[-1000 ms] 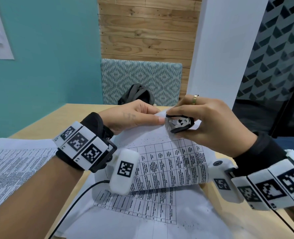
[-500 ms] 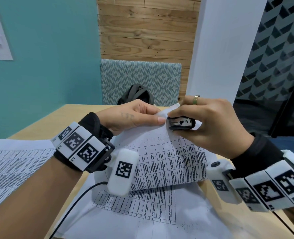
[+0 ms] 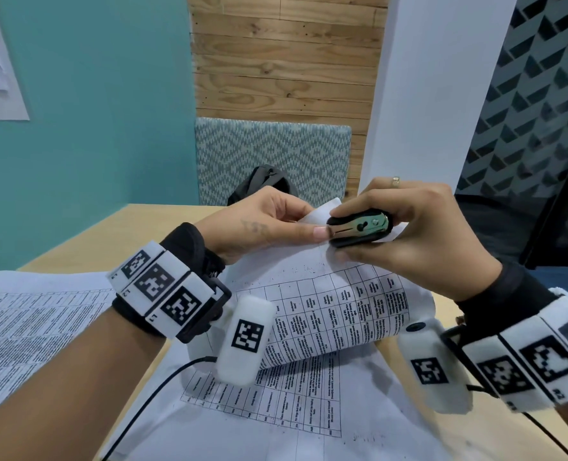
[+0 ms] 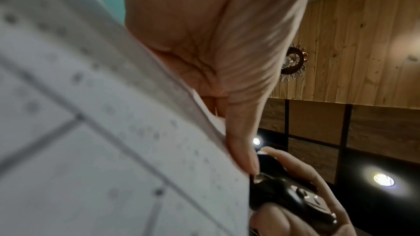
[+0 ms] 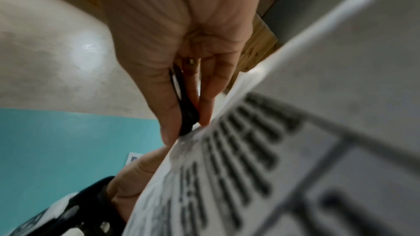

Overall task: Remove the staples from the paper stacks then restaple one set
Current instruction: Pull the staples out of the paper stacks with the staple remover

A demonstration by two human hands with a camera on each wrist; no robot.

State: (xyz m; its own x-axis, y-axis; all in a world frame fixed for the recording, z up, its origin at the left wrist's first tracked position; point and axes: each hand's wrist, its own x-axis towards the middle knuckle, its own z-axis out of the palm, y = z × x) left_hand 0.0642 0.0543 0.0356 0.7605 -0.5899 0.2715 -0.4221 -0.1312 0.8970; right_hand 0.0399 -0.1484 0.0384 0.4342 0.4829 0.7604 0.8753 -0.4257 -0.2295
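My left hand [image 3: 309,224] pinches the top corner of a printed paper stack [image 3: 325,311] and holds it lifted and curled above the table. My right hand [image 3: 339,236] grips a black staple remover [image 3: 359,227], whose metal jaws point at that corner, right beside my left thumb. The left wrist view shows the paper [image 4: 90,132], my thumb on its edge and the staple remover [image 4: 284,195] just beyond. In the right wrist view the staple remover [image 5: 186,114] meets the paper [image 5: 272,168] edge. The staple itself is hidden.
Loose printed sheets [image 3: 276,410] lie flat under the lifted stack on the wooden table [image 3: 86,241]. Another paper stack [image 3: 26,327] lies at the left. A patterned chair [image 3: 272,154] with a black bag [image 3: 262,184] stands behind the table, beside a white pillar [image 3: 425,94].
My right hand has squeezed and turned the staple remover at the paper's corner, shifting it slightly up and right. My left hand keeps its pinch on the corner.
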